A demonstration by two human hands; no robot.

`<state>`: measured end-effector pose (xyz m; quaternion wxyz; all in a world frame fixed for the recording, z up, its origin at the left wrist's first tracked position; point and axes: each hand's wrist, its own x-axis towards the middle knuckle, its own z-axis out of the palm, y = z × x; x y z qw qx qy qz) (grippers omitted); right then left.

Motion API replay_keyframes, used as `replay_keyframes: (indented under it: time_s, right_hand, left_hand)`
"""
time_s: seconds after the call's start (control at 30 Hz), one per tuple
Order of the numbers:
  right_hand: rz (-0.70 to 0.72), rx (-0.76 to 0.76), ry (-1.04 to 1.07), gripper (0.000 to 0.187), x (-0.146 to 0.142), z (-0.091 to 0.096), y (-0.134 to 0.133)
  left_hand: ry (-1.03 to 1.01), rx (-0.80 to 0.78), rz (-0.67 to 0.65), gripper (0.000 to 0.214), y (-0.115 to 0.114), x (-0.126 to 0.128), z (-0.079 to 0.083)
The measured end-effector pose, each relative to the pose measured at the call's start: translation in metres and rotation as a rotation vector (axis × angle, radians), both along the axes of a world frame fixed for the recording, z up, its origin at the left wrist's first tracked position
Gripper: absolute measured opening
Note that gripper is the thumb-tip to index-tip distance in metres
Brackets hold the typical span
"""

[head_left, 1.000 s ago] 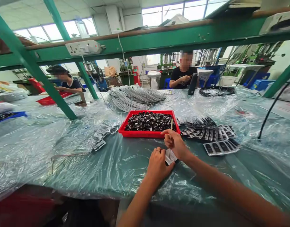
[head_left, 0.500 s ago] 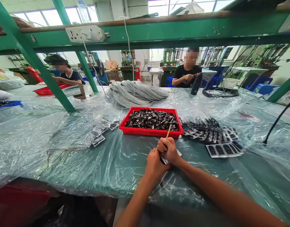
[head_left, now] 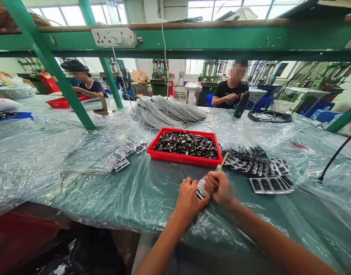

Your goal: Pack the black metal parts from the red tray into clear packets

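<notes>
My left hand (head_left: pixel 189 196) pins a small clear packet (head_left: pixel 201 187) with a black part inside against the plastic-covered table. My right hand (head_left: pixel 219 186) is closed around a thin wooden stick (head_left: pixel 222 161) that slants up to the right, and it touches the packet's right side. Just beyond both hands stands a red tray (head_left: pixel 183 157) heaped with small black parts (head_left: pixel 188 143). Filled packets (head_left: pixel 257 165) lie fanned out in rows to the right of the tray. A few more packets (head_left: pixel 123 153) lie to its left.
A bundle of grey cables (head_left: pixel 166 110) lies behind the tray. Green frame posts (head_left: pixel 67 93) rise from the table at left. Two people sit at the far side, one at left (head_left: pixel 83 82), one at centre-right (head_left: pixel 231 91). A black cable (head_left: pixel 334 156) crosses the right.
My right hand has shifted right, and the stick now slants to the right instead of standing upright. The left hand stays on the packet. The view has tilted slightly.
</notes>
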<state>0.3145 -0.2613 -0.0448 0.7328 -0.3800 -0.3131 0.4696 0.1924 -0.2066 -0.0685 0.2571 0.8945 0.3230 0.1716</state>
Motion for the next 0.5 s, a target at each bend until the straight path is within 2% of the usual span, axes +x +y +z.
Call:
replay_keyframes:
  time_s: [0.13,0.27,0.4,0.5]
  right_hand:
    - [-0.092,0.064,0.001,0.046,0.016,0.006,0.022]
    - [-0.113,0.075,-0.043,0.046,0.012,-0.002,0.042]
    - [-0.114,0.081,-0.059,0.049,-0.002,-0.011,0.046]
    - [-0.088,0.058,-0.072,0.051,-0.009,-0.013,0.038]
  left_hand:
    - [0.046,0.016,-0.008,0.042,-0.002,0.000,0.000]
    - [0.005,-0.004,0.003,0.037,-0.001,-0.001,-0.002]
    - [-0.059,0.008,-0.024,0.031,0.000,-0.002,-0.003]
    - [-0.073,0.019,-0.041,0.021,0.001,-0.003,-0.001]
